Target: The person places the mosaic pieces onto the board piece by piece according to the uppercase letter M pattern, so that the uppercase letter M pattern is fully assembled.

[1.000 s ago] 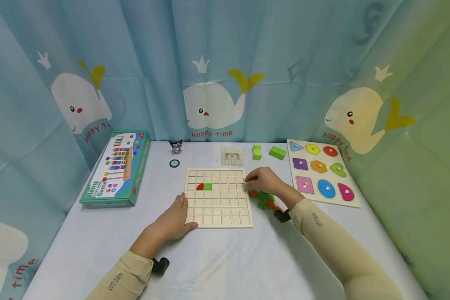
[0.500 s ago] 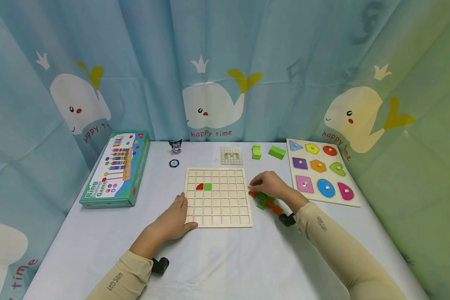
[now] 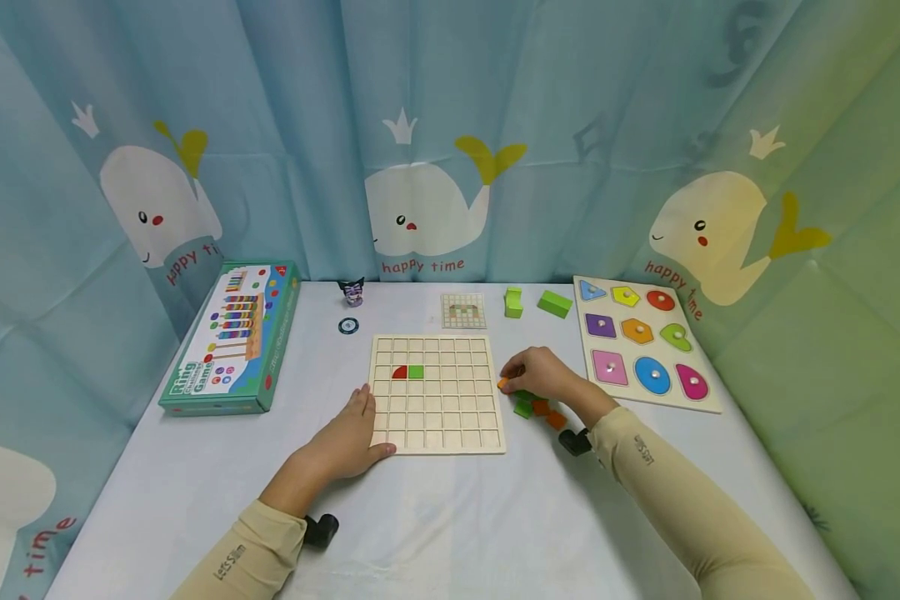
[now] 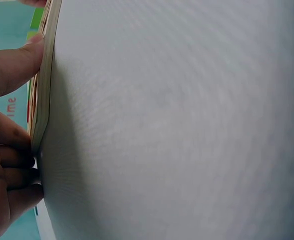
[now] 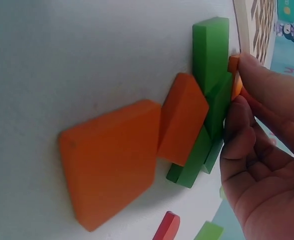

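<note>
A square wooden grid board (image 3: 435,417) lies mid-table, with a red quarter-round piece (image 3: 401,373) and a green square piece (image 3: 416,372) side by side in its cells. My left hand (image 3: 348,433) rests at the board's near left corner, fingers along the left edge and thumb at the front edge. Right of the board, my right hand (image 3: 542,372) pinches a small orange block (image 5: 235,75) between thumb and fingers. Below that hand lie loose green blocks (image 5: 210,55) and orange blocks (image 5: 117,160), partly hidden from above.
Behind the board lie a pattern card (image 3: 463,311) and two green blocks (image 3: 554,304). A knobbed shape puzzle (image 3: 648,342) lies at right, a game box (image 3: 232,342) at left. A small figurine (image 3: 352,293) and round disc (image 3: 348,326) are at back left.
My right hand has drawn back from the board's right edge to the loose blocks and now pinches an orange one. The left hand has stayed at the board's corner.
</note>
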The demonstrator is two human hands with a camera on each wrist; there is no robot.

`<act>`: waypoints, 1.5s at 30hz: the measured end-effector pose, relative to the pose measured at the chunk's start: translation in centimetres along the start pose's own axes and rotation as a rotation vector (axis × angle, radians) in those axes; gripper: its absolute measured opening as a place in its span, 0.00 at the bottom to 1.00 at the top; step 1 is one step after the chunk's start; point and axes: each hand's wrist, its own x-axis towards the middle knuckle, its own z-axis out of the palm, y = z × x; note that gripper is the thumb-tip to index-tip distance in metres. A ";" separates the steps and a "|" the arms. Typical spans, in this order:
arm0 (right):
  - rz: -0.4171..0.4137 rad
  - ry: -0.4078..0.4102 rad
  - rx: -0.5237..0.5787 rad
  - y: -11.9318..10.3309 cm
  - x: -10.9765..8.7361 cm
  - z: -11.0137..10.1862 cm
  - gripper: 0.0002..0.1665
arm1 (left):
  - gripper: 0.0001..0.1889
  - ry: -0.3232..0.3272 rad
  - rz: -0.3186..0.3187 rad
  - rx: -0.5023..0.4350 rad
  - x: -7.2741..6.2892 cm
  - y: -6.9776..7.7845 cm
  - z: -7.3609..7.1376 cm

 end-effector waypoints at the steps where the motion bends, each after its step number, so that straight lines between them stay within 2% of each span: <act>1: -0.006 0.000 -0.002 0.0 0.0 0.0 0.13 | 0.49 0.000 0.000 0.001 0.0 0.0 0.0; 8: -0.037 -0.005 -0.003 -0.1 0.2 0.1 0.10 | 0.49 0.002 -0.005 0.010 0.0 0.1 -0.1; 20: -0.100 0.054 -0.038 -0.5 0.3 0.2 0.16 | 0.49 0.010 0.007 -0.008 -0.1 0.1 -0.2; 29: -0.124 0.083 -0.010 -0.6 0.0 -0.4 0.10 | 0.49 0.007 0.005 -0.006 -0.1 0.0 -0.1; 38: -0.154 0.129 0.043 -1.4 0.4 -0.9 0.12 | 0.49 0.010 0.007 -0.005 -0.2 0.1 -0.2; 45: -0.166 0.114 0.100 -2.1 1.1 -0.9 0.11 | 0.48 0.006 0.013 0.007 -0.1 0.0 -0.1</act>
